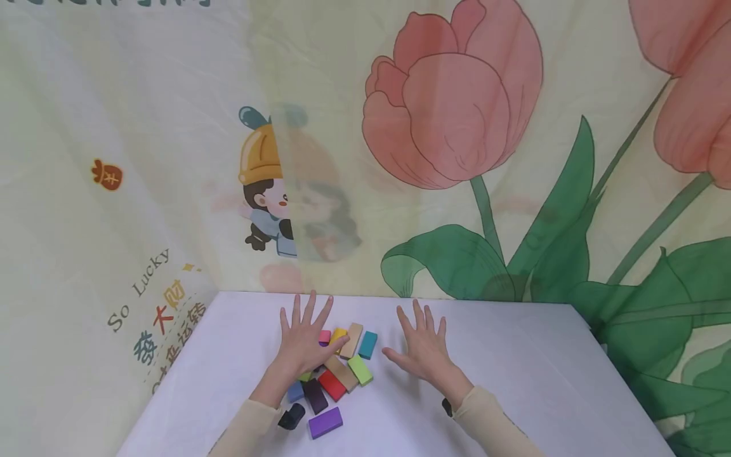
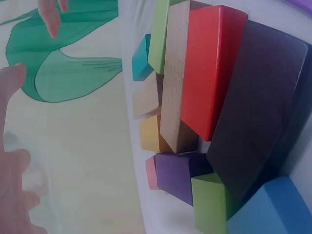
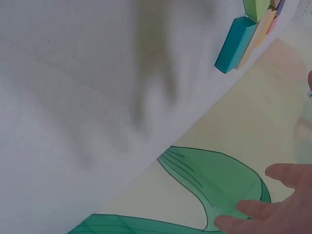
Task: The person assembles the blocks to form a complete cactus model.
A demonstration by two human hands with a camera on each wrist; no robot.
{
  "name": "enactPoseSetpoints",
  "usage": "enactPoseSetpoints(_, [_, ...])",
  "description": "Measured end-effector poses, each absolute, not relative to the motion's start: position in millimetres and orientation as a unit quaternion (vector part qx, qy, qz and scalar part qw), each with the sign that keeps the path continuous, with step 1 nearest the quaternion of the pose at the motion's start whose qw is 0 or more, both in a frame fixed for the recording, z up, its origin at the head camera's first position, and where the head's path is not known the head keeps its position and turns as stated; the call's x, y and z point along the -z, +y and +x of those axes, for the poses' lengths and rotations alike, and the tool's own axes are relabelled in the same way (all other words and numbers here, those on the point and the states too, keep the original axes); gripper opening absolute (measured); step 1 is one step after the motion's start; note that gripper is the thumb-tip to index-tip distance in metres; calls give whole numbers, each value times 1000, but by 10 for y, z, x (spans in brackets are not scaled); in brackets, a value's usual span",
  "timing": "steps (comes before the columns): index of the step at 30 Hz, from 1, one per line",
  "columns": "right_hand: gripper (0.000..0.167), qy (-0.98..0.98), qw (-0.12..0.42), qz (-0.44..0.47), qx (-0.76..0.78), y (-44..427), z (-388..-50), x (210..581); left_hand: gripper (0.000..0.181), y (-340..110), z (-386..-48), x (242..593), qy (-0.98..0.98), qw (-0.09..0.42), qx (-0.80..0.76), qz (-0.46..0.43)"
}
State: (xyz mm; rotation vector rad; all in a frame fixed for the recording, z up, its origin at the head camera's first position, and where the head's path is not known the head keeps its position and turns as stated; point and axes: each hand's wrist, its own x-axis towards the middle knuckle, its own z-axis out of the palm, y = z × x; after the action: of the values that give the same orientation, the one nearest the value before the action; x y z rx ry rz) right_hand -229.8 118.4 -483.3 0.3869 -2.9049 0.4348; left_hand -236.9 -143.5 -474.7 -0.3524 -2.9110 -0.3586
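Both hands hover with fingers spread, and neither holds anything. My left hand (image 1: 301,344) is above a loose group of coloured wooden blocks, partly hiding some. My right hand (image 1: 424,349) is over the white table, right of the group. Around the left hand lie a teal block (image 1: 368,345), a red block (image 2: 209,68), a dark block (image 2: 263,102), a blue block (image 2: 273,209), a yellow block (image 1: 339,339), plain wood blocks (image 1: 351,340) and light green blocks (image 1: 360,370). Apart, nearer the front, lies a purple block (image 1: 325,423). The right wrist view shows the teal block (image 3: 236,45) at the group's edge.
The white table (image 1: 485,406) runs back to a hanging cloth (image 1: 337,273) printed with tulips and a cartoon figure. Another printed cloth (image 1: 85,254) hangs along the left side. Dark bands or devices (image 1: 292,417) sit at the wrists.
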Motion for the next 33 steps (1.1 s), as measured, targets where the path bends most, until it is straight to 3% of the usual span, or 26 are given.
enactPoseSetpoints(13, [88, -979, 69, 125, -145, 1204, -2289, 4928, 90, -1496, -2371, 4847, -983, 86, 115, -116])
enactPoseSetpoints(33, [85, -973, 23, 150, -172, 1088, -2274, 5152, 87, -2043, -2222, 5179, -984, 65, 142, -87])
